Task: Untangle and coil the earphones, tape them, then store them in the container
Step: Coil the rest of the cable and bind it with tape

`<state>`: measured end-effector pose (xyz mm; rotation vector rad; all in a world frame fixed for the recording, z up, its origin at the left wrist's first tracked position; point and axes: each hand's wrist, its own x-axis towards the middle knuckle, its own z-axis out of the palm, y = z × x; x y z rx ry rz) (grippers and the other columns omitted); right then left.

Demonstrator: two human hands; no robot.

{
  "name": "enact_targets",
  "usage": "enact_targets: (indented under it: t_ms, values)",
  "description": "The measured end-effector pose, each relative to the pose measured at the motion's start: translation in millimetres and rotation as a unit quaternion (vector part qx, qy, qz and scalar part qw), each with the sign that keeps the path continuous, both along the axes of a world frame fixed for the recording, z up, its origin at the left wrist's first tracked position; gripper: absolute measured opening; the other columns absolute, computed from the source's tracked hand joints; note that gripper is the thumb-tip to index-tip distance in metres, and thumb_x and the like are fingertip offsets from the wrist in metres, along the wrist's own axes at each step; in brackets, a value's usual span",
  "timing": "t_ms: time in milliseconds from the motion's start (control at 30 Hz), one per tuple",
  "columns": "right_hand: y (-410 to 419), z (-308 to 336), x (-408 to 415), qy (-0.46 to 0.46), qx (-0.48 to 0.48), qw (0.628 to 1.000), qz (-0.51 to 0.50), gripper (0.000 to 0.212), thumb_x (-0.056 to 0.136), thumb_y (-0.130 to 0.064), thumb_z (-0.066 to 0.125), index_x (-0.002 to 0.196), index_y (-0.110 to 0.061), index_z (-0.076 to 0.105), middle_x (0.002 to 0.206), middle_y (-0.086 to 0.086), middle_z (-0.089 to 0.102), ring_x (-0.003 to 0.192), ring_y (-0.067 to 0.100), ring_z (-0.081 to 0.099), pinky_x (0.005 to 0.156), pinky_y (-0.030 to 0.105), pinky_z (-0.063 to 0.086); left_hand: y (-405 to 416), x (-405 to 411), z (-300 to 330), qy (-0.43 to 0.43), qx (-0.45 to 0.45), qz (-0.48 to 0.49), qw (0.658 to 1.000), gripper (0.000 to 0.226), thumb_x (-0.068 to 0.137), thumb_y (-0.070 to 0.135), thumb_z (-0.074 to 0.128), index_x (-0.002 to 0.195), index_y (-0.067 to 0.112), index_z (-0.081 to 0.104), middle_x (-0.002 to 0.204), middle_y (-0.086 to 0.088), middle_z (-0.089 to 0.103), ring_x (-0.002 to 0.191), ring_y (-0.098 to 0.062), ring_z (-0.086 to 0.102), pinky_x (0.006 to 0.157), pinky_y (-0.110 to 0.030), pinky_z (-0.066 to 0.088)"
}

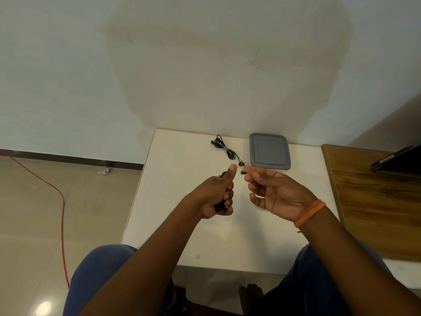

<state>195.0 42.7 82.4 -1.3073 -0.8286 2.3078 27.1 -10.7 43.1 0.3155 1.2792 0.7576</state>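
Both forearms reach forward from the bottom of the view and converge over the white table, the landmark here. The left hand hangs above the table's middle, fingers curled into a fist round a dark bundle of earphones, thumb standing straight up and pointing toward the table's far edge. The right hand is held just beside it, toward the table's right side, palm turned up and to the left, fingers loosely bent; its thumb and forefinger pinch a small dark piece at the tips. An orange band circles the right wrist. The two hands are close but apart.
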Motion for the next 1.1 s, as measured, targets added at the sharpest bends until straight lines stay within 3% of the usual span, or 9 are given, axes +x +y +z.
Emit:
enact_targets:
  t_ms: [333,533,700,867,1100]
  values:
    - [-1.7,1.2,2.9,-0.047,0.003,0.997,0.060,0.039,0.074,-0.018,0.068,0.112,-0.008,0.069,0.089,0.005,0.071,0.072,0.013,0.065,0.057,0.025,0.055,1.5,-8.4,-1.2,-0.096,-0.035,-0.005,0.995,0.049,0.087,0.055,0.062,0.062,0.020,0.040,0.047,0.006,0.032,0.044,-0.010,0.030,0.044,-0.020,0.035]
    - [-3.4,2.3,6.9,-0.047,-0.021,0.997,0.057,0.039,0.072,-0.016,0.068,0.111,-0.009,0.070,0.088,0.007,0.071,0.071,0.015,0.065,0.055,0.025,0.056,1.4,-18.1,0.3,-0.135,-0.098,0.019,0.986,0.056,0.090,0.067,0.047,0.059,0.021,0.040,0.047,0.007,0.030,0.044,-0.009,0.025,0.040,-0.017,0.026]
    - [-4.5,0.3,8.1,-0.086,-0.003,0.995,0.043,0.022,0.085,-0.013,0.064,0.106,-0.009,0.071,0.090,0.009,0.072,0.074,0.017,0.066,0.059,0.027,0.057,2.2,-20.5,5.0,-0.179,-0.091,0.045,0.979,0.027,0.079,0.038,0.038,0.064,0.015,0.040,0.051,0.006,0.028,0.046,-0.011,0.022,0.038,-0.017,0.023]
    - [-8.2,-2.1,6.5,-0.115,0.034,0.991,0.065,0.022,0.088,-0.013,0.063,0.108,-0.010,0.071,0.092,0.009,0.073,0.077,0.017,0.067,0.061,0.029,0.056,3.0,-15.2,9.5,-0.102,-0.029,0.018,0.994,0.021,0.087,0.021,0.030,0.075,0.014,0.045,0.055,0.003,0.031,0.051,-0.013,0.023,0.043,-0.021,0.024]
    - [-16.5,-2.7,-1.4,-0.134,0.068,0.986,0.077,0.019,0.088,-0.011,0.065,0.105,-0.012,0.072,0.094,0.010,0.074,0.078,0.018,0.068,0.061,0.031,0.056,0.0,-1.9,4.6,0.041,0.073,-0.025,0.996,0.035,0.106,0.020,0.029,0.117,0.005,0.058,0.064,0.000,0.041,0.057,-0.012,0.036,0.055,-0.027,0.036]
